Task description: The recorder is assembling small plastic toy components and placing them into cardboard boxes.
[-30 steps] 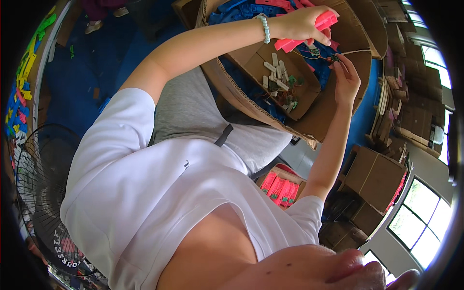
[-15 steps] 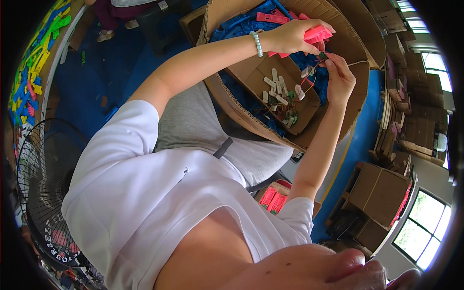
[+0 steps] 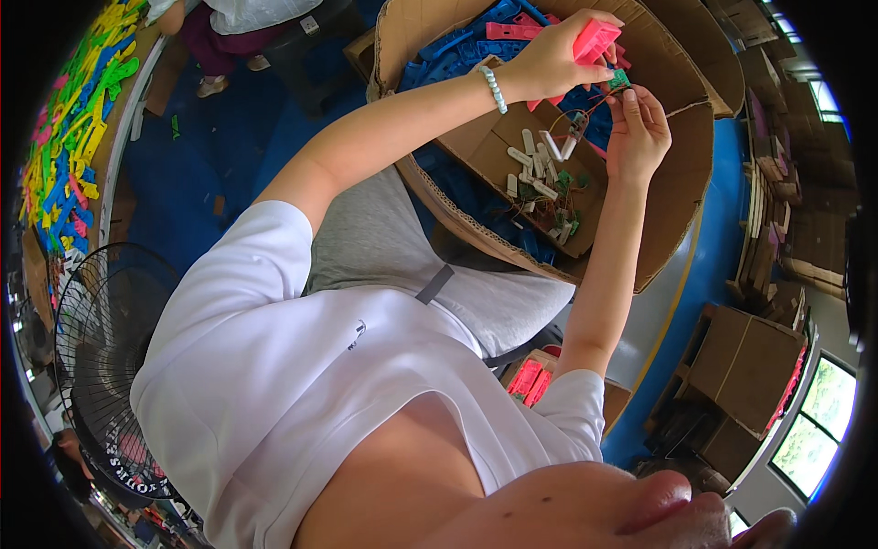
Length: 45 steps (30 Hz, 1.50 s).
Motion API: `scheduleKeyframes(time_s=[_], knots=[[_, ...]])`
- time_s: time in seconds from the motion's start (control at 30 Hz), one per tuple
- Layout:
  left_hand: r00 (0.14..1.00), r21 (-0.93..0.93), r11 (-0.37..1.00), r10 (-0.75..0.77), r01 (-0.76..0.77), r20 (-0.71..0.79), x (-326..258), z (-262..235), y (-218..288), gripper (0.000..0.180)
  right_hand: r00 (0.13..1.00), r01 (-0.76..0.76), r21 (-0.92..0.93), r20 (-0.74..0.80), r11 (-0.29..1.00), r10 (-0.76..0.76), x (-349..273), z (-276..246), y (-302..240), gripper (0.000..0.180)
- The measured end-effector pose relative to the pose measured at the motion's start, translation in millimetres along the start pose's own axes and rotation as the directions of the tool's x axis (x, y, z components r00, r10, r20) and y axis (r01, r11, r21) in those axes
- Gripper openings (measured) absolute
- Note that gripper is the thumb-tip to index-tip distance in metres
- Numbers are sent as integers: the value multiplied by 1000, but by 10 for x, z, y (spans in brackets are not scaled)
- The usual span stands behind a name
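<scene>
My left hand [image 3: 547, 66], with a bead bracelet at its wrist, is closed around a pink plastic housing [image 3: 594, 41]. My right hand [image 3: 638, 133] pinches a small green circuit board [image 3: 619, 80] just beside the housing. My left fingertips are close to the board, but whether they touch it I cannot tell. Thin wires run down from the board to dangling white parts [image 3: 562, 145]. Beneath them, an inner carton [image 3: 485, 145] holds several white stick-shaped pieces [image 3: 533, 165] and a heap of wired green boards [image 3: 567, 197].
The inner carton sits in a large cardboard box [image 3: 690, 156] among blue plastic parts [image 3: 448, 57]. A black fan [image 3: 110, 366] stands at left, near a table heaped with coloured parts [image 3: 87, 137]. Another person [image 3: 219, 37] is at far left. Stacked cartons [image 3: 745, 366] stand at right.
Both hands have lifted slightly, and the green board shows more plainly beside the pink housing. The hanging white parts have swung left. The whole view has shifted a little.
</scene>
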<state>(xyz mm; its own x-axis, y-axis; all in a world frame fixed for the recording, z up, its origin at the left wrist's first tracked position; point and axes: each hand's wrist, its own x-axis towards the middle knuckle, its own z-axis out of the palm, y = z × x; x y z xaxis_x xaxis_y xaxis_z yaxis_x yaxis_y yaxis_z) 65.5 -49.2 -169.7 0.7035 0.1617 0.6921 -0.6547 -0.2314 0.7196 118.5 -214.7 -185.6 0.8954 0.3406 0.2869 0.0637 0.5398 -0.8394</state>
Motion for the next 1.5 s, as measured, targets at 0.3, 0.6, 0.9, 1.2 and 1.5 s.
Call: scheduleKeyframes(time_s=[0.3, 0.6, 0.9, 1.2, 1.5], knots=[[925, -579, 747, -378, 327, 34, 233, -13, -302, 34, 963, -183, -211, 156, 960, 218, -162, 62, 49, 14], [942, -581, 773, -333, 257, -27, 11, 210, -316, 36, 992, -116, -218, -70, 969, 103, -127, 27, 131, 17], [949, -386, 877, -314, 287, -7, -149, 252, -353, 21, 980, -174, -222, -131, 959, 148, -121, 14, 65, 19], [985, -228, 959, -171, 168, 10, -183, 271, -229, 30, 976, -129, -160, -196, 979, 97, -153, 71, 52, 17], [981, -60, 982, -176, 182, 86, -167, 232, -118, 32, 988, -39, -34, -150, 999, 33, -161, 88, -33, 21]])
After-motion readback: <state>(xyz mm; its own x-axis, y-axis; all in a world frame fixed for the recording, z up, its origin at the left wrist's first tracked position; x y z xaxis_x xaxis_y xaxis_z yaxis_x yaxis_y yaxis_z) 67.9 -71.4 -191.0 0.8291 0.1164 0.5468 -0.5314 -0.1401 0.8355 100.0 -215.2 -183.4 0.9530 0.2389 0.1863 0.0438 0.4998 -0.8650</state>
